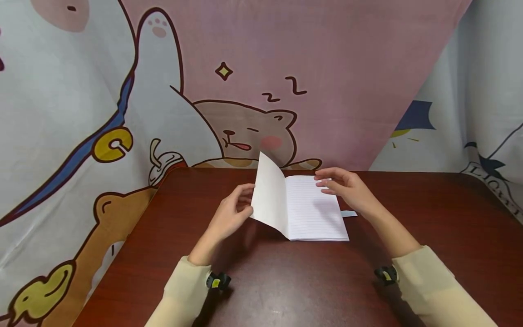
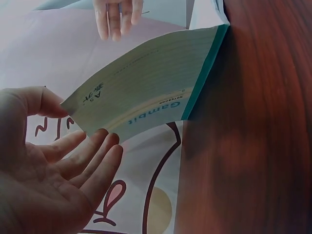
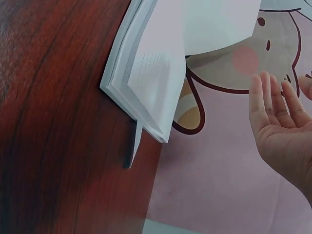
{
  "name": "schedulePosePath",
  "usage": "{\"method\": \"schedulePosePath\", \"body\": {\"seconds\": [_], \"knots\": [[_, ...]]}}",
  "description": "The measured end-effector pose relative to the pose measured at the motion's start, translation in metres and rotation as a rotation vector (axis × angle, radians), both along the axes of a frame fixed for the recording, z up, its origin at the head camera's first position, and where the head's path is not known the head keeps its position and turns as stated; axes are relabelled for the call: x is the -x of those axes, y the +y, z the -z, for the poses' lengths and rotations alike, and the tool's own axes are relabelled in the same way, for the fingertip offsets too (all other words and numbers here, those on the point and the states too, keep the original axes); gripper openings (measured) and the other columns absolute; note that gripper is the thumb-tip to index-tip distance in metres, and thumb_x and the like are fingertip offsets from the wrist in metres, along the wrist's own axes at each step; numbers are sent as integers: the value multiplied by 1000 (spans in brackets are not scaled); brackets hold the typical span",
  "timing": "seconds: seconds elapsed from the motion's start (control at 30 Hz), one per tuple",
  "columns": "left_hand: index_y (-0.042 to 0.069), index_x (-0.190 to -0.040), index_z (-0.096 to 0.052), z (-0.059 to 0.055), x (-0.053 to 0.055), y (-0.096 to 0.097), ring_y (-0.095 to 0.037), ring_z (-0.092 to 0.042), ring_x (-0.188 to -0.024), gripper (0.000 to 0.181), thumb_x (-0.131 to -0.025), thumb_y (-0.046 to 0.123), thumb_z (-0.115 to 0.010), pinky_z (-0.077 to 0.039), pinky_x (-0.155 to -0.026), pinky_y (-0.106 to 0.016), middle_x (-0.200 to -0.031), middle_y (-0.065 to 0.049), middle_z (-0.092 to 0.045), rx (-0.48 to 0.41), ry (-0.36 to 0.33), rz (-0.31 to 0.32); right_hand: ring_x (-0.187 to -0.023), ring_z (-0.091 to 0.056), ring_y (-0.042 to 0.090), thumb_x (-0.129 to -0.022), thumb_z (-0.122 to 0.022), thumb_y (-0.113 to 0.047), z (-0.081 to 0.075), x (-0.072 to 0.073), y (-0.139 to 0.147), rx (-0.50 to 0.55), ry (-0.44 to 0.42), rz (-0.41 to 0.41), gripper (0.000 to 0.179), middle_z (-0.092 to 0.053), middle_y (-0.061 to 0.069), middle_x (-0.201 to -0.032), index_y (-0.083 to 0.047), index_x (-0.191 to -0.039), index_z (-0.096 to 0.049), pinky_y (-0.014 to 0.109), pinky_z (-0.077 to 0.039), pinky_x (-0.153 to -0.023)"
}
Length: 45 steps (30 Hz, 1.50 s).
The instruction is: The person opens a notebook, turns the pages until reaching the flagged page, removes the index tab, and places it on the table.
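The notebook (image 1: 316, 225) lies open on the desk (image 1: 261, 295), its lined page facing up and its cover (image 2: 151, 83) raised and bowed on the 9 o'clock side. At that side the left hand (image 1: 230, 211) has its thumb and fingertips set apart along the cover's free edge, the grip looking light; whether they truly pinch it I cannot tell. The right hand (image 1: 345, 188) hangs loose and wide at 2 o'clock, fingers apart and holding nothing, just above the page by the look of it.

The step in hand seems to be swinging the cover about its hinge — which way, one moment cannot show. To do it well, I would spread the left hand's contact along the free edge rather than tug one corner, since the card already curves and a sharp pull could crease it. Let it pivot at the teal band (image 2: 207, 73), keeping the arc smooth.

The right hand would help most by resting flat fingers near 3 o'clock on the page, so the notebook doesn't slide towards 9 o'clock. Mind the pale blue strip (image 1: 349, 213) jutting out at 3 o'clock — a careless fingertip could bend it.
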<state>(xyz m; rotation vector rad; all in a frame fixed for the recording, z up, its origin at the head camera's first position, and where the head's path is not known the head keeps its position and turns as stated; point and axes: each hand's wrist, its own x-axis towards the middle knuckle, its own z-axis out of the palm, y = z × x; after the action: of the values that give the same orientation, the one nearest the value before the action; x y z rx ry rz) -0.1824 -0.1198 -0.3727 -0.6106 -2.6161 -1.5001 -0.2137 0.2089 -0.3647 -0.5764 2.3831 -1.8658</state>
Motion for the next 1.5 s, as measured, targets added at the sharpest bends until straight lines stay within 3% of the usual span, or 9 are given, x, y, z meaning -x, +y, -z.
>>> {"method": "schedulePosePath", "body": {"seconds": [0.47, 0.7, 1.07, 1.17, 1.4, 1.5], "knots": [[3, -131, -56, 6, 4, -6, -30, -63, -114, 43, -88, -1, -60, -53, -97, -45, -125, -17, -66, -23, -46, -77, -107, -66, 5, -103, -55, -17, 1, -1, 6, -78, 40, 53, 35, -64, 4, -121, 4, -130, -57, 21, -56, -90], [2, -128, -57, 8, 6, -9, -30, -63, -115, 39, -90, 0, -62, -54, -98, -44, -125, -18, -66, -41, -81, -99, -106, -65, 1, -102, -57, -18, 2, -1, 10, -83, 47, 80, 35, -65, -2, -118, 4, -129, -58, 18, -55, -89], [4, -124, -60, 16, 9, -16, -30, -65, -112, 32, -93, 7, -64, -53, -97, -46, -122, -16, -68, -8, -102, -170, -106, -66, 0, -102, -57, -15, 4, 0, 15, -79, 74, 108, 34, -62, 18, -126, 7, -128, -58, 15, -54, -87], [5, -122, -62, 18, 10, -18, -30, -66, -109, 30, -93, 9, -65, -53, -95, -47, -120, -15, -69, 10, -99, -190, -105, -66, -1, -102, -57, -15, 6, 1, 17, -66, 83, 117, 34, -63, 14, -124, 7, -127, -58, 16, -55, -87], [6, -120, -63, 24, 12, -22, -28, -68, -106, 27, -94, 11, -65, -54, -90, -43, -115, -13, -70, 35, -119, -226, -101, -64, -6, -102, -56, -12, 9, 2, 21, 4, 85, 127, 35, -64, -8, -116, 12, -127, -56, 14, -54, -86], [5, -119, -64, 26, 13, -24, -28, -68, -104, 26, -93, 10, -66, -54, -88, -41, -113, -14, -71, 47, -119, -234, -100, -63, -7, -102, -55, -10, 9, 2, 23, 10, 93, 138, 34, -64, -9, -114, 12, -127, -55, 13, -54, -85]]}}
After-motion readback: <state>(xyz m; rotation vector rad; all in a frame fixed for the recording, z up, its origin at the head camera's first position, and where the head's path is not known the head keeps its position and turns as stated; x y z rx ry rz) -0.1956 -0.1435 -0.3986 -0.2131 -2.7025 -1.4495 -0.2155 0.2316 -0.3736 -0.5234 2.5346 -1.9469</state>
